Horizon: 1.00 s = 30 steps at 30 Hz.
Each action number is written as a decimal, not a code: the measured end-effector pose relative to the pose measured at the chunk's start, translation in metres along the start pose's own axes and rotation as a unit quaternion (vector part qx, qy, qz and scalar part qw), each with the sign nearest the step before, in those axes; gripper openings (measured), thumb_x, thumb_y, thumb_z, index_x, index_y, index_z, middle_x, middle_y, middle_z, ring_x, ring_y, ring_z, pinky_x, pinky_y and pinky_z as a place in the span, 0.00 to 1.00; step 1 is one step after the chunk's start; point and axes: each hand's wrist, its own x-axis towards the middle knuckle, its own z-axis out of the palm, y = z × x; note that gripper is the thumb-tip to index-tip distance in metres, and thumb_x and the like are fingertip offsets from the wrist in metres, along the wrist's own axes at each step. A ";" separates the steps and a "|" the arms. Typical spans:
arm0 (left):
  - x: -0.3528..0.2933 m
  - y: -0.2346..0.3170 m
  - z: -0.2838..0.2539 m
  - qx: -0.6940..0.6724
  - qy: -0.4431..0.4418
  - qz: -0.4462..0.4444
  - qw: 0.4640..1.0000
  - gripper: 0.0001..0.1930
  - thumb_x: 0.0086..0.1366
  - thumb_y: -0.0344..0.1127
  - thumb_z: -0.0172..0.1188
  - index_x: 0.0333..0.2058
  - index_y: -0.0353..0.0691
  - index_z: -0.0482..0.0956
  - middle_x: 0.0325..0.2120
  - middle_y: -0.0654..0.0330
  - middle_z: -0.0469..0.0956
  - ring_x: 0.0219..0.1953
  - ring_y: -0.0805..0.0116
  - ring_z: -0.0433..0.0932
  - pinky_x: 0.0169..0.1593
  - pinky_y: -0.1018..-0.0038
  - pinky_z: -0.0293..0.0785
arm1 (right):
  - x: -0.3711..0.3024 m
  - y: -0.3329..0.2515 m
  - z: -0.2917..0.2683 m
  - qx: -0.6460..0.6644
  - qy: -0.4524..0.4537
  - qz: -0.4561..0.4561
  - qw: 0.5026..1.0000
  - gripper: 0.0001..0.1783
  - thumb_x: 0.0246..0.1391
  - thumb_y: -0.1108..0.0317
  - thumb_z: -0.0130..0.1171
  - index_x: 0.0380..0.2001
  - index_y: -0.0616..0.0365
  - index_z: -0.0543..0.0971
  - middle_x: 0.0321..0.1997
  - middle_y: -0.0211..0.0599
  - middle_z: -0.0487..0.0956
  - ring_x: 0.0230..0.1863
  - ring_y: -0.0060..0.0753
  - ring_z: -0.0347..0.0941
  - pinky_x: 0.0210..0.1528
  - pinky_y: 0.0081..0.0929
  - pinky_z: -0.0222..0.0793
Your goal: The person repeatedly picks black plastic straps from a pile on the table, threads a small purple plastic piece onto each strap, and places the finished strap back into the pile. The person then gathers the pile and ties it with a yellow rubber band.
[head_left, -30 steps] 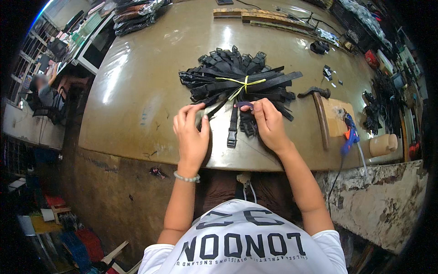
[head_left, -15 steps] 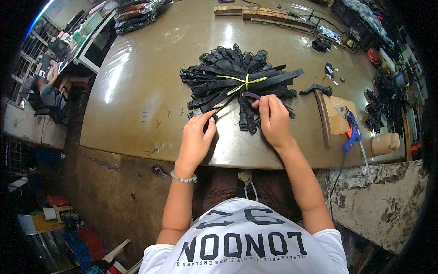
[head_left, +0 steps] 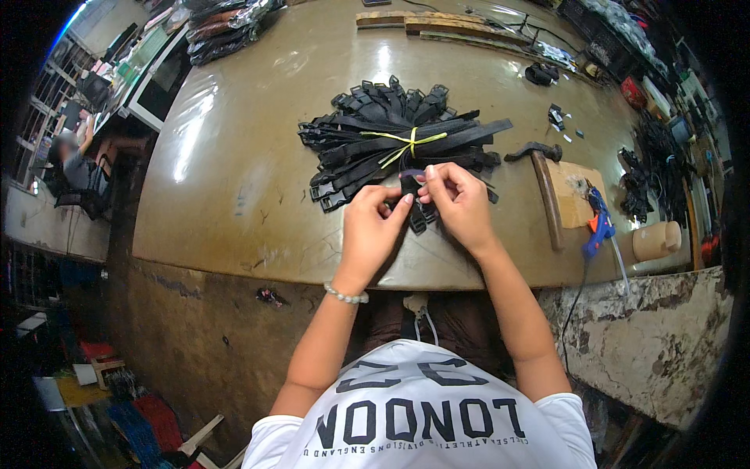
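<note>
A fanned bundle of black webbing straps (head_left: 351, 148) with plastic buckles lies on the table, bound at its middle by a yellow-green tie (head_left: 414, 142). At its near side, my left hand (head_left: 373, 227) pinches a black strap (head_left: 409, 187) between thumb and fingers. My right hand (head_left: 457, 205) is close beside it, fingertips closed on a narrow purple strip (head_left: 412, 172) that curves over the strap. The fingers partly hide where strip and strap meet. A black buckle (head_left: 418, 224) hangs toward me below the hands.
Right of the bundle lie a hammer (head_left: 551, 207), a board (head_left: 574, 191), a blue glue gun (head_left: 598, 230) with a cord, and a tan cylindrical container (head_left: 656, 241). Wooden bars (head_left: 437, 25) lie at the back. A person (head_left: 74, 168) sits far left.
My left hand has moved right and now grips the strap beside my right hand. The right hand has shifted slightly left with the purple strip.
</note>
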 end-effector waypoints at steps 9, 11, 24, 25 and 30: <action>-0.002 -0.016 -0.020 -0.236 -0.030 -0.137 0.962 0.10 0.64 0.33 0.64 0.37 0.28 0.83 0.28 0.62 0.83 0.30 0.80 0.78 0.36 0.82 0.75 | -0.004 -0.003 0.000 -0.095 -0.046 -0.028 0.994 0.10 0.61 0.69 0.57 0.31 0.68 0.76 0.26 0.42 0.77 0.26 0.25 0.74 0.30 0.25 0.71; -0.005 -0.014 -0.017 -0.197 -0.023 -0.117 0.973 0.10 0.65 0.33 0.63 0.37 0.28 0.82 0.28 0.62 0.82 0.29 0.80 0.78 0.36 0.81 0.75 | -0.005 -0.006 0.001 -0.110 -0.049 -0.038 0.992 0.10 0.61 0.70 0.57 0.30 0.68 0.75 0.26 0.44 0.77 0.25 0.28 0.74 0.30 0.27 0.70; -0.010 -0.012 -0.006 -0.105 0.041 -0.061 0.992 0.10 0.68 0.34 0.59 0.35 0.30 0.78 0.26 0.62 0.79 0.26 0.79 0.75 0.30 0.79 0.74 | -0.007 -0.008 0.008 -0.176 -0.049 -0.129 0.975 0.08 0.59 0.71 0.56 0.33 0.67 0.75 0.32 0.50 0.78 0.30 0.49 0.77 0.33 0.37 0.72; -0.008 -0.012 -0.004 -0.097 0.037 -0.056 0.993 0.10 0.69 0.34 0.58 0.35 0.30 0.77 0.26 0.61 0.78 0.26 0.78 0.75 0.30 0.78 0.74 | -0.007 -0.007 0.008 -0.189 -0.046 -0.151 0.969 0.08 0.59 0.71 0.57 0.33 0.67 0.76 0.32 0.50 0.78 0.30 0.50 0.77 0.34 0.37 0.72; -0.009 0.002 -0.011 -0.055 0.084 -0.015 0.995 0.10 0.69 0.33 0.55 0.32 0.30 0.75 0.24 0.56 0.76 0.22 0.73 0.72 0.28 0.74 0.69 | -0.009 -0.006 0.007 -0.207 -0.045 -0.158 0.964 0.08 0.60 0.69 0.56 0.34 0.66 0.74 0.31 0.50 0.78 0.30 0.49 0.77 0.33 0.37 0.72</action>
